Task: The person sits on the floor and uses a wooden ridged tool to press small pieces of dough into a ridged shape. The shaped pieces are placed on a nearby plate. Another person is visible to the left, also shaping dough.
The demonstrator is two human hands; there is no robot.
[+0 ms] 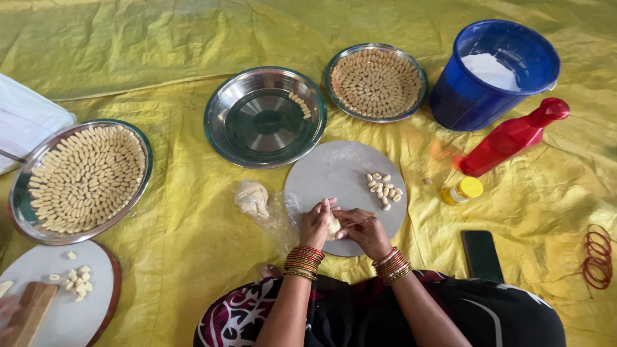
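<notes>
Nearest the camera, over the near edge of the round grey board point(340, 170), I see both hands meeting: the left hand point(315, 225) and right hand point(363, 228) curl their fingers together around one small pale lump of dough point(333, 225), pinched between them; each wrist carries a stack of red and gold bangles. Just left of the board lies one larger soft dough mass point(252, 198) on crinkled clear plastic. On the board's right half I count roughly a dozen short cut dough pieces point(384, 187) in a loose cluster. At lower left, a second round board point(96, 308) bears a similar small heap, with a wooden block beside it. On the right lie one dark phone point(481, 255), one yellow-capped jar point(463, 190), one red plastic bottle point(514, 136) lying tilted, and loose red rings point(598, 256). Farther off stand three shiny steel plates: the left plate point(19, 193) packed with rolled pieces in rings, the middle plate point(267, 119) nearly bare, holding a short row, and the far plate point(334, 64) also packed. One blue bucket point(463, 96) holds white flour. A wrinkled yellow sheet point(180, 212) underlies everything.
</notes>
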